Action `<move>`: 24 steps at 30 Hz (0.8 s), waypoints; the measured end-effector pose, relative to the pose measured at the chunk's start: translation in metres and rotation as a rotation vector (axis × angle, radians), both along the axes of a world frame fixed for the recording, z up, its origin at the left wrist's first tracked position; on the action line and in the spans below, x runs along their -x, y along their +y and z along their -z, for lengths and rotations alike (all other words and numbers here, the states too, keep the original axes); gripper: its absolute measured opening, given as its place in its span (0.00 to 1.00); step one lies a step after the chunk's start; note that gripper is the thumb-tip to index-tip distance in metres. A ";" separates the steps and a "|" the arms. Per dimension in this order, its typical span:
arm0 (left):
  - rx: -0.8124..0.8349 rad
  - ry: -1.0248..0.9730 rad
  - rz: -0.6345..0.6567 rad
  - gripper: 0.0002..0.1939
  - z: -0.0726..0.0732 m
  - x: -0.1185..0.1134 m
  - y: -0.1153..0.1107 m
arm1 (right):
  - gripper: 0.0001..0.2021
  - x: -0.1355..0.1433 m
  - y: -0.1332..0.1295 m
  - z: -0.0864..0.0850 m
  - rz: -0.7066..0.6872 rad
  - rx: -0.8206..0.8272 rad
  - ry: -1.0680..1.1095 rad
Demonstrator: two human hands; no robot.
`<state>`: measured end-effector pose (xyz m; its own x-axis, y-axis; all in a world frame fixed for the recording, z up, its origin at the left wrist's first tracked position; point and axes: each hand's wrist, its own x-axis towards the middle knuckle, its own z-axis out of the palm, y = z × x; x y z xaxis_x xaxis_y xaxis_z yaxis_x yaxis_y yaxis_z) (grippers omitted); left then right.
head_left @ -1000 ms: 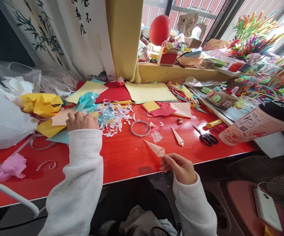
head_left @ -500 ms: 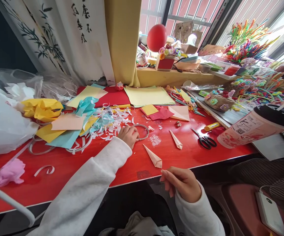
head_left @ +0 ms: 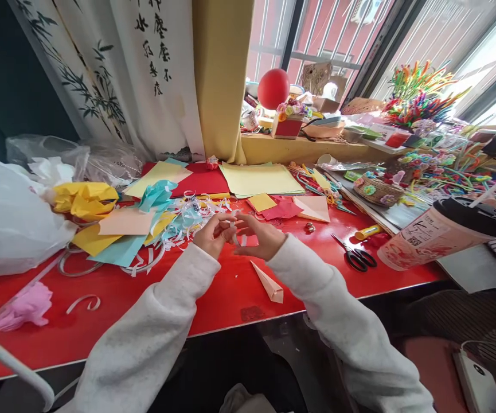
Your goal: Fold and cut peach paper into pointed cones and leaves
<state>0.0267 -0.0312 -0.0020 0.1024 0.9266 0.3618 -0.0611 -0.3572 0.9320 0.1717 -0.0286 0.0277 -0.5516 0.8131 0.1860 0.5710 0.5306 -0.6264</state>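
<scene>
Close together above the red table, my left hand and my right hand hold a thin pale roll of tape, seen nearly edge-on. My left fingers pinch its near side. The right thumb and fingers curve around it from below and above; the exact contact is partly hidden. A folded peach paper cone lies on the table just below my right hand.
Black-handled scissors, a yellow tube and a tilted drink cup are to the right. White paper curls and coloured sheets cover the left. Yellow paper lies at the back.
My left hand has picked the roll of tape up off the table. My right hand has come up from the table edge to meet it. The second, smaller paper cone is out of sight.
</scene>
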 end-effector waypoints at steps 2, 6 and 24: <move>0.022 0.006 -0.031 0.14 -0.001 0.000 0.000 | 0.33 0.012 0.003 0.001 0.034 0.049 -0.046; 0.047 0.031 -0.114 0.14 -0.001 0.001 0.001 | 0.23 0.021 0.005 -0.001 0.065 0.024 -0.120; -0.166 0.182 -0.243 0.22 -0.006 0.011 0.002 | 0.09 0.005 0.010 -0.012 0.029 -0.011 0.053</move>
